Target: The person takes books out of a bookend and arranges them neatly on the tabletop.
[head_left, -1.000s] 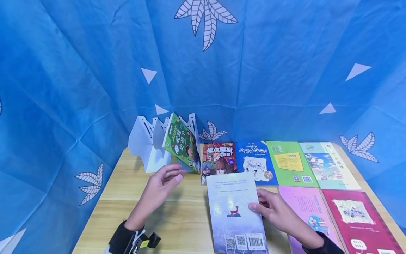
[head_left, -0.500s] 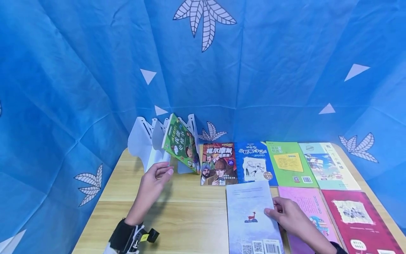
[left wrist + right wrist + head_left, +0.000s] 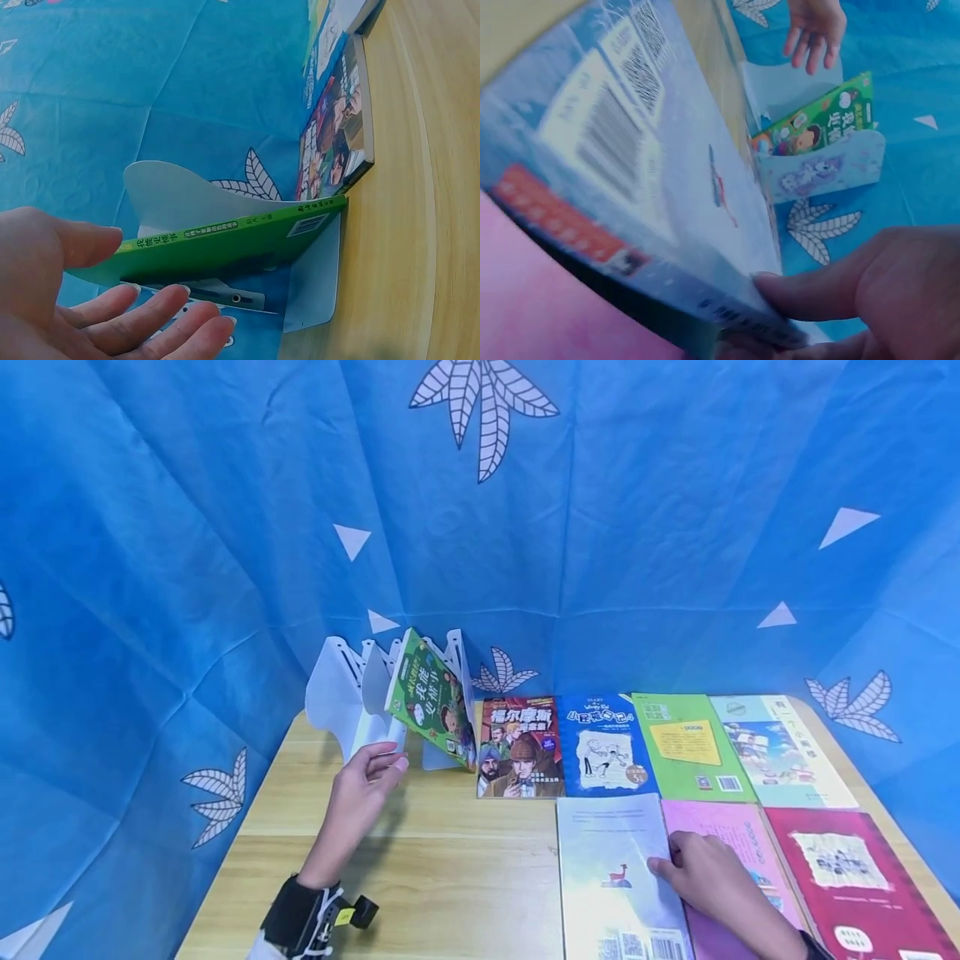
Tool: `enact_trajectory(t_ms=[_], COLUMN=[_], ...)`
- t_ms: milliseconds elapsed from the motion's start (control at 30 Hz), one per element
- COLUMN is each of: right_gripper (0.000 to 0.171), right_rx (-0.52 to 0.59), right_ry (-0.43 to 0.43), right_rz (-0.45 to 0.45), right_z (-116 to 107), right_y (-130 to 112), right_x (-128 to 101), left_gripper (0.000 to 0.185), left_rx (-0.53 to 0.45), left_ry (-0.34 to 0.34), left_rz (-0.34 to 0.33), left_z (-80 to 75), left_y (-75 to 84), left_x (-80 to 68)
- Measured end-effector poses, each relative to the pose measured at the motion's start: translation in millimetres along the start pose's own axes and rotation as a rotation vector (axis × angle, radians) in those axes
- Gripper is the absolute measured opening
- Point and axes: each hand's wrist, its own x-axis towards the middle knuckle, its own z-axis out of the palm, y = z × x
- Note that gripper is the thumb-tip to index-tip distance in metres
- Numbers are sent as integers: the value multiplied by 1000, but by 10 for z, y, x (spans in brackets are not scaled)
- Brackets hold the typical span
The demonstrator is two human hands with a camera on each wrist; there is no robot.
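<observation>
My right hand (image 3: 708,877) pinches the right edge of a pale lavender book (image 3: 611,910), thumb on top and fingers underneath. A small red deer and barcodes show on its cover. In the right wrist view the book's spine (image 3: 667,277) faces the camera, close over a pink book. My left hand (image 3: 367,785) is held in the air, fingers loosely bent and holding nothing. Just beyond it, a green book (image 3: 435,702) leans in a white desktop book rack (image 3: 333,693). The left wrist view shows the thumb and fingers spread apart near the green book's spine (image 3: 202,236).
A red detective-comic book (image 3: 521,747), a blue book (image 3: 606,747), a green-and-yellow book (image 3: 693,747) and a pale yellow book (image 3: 780,752) lie along the back. At right lie the pink book (image 3: 720,818) and a dark red book (image 3: 862,893). A blue patterned cloth (image 3: 637,527) hangs behind the wooden table (image 3: 450,877).
My right hand has carried the lavender book rightward and lower, beside the pink book. My left hand has drawn back slightly to the left from the green book.
</observation>
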Motion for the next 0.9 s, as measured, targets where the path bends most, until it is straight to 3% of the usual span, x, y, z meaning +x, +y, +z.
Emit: enact_trajectory(t_ms=[300,600,767,900], right_gripper=[33,30,31,31], right_rx=[-37,-14,34,58], right_ry=[-64,-114,-149,-149], right_rz=[26,75,149,157], right_z=[-52,-75,-73,-45], right_y=[36,56,70,101], right_x=[28,49,45,40], left_gripper=[49,55,57,58], left_rx=[15,-1,35,64], left_ry=[2,21,47,73], left_rz=[-10,38,65,91], left_z=[21,187,270,324], left_y=[-23,54,110,146], left_x=[78,264,355,412])
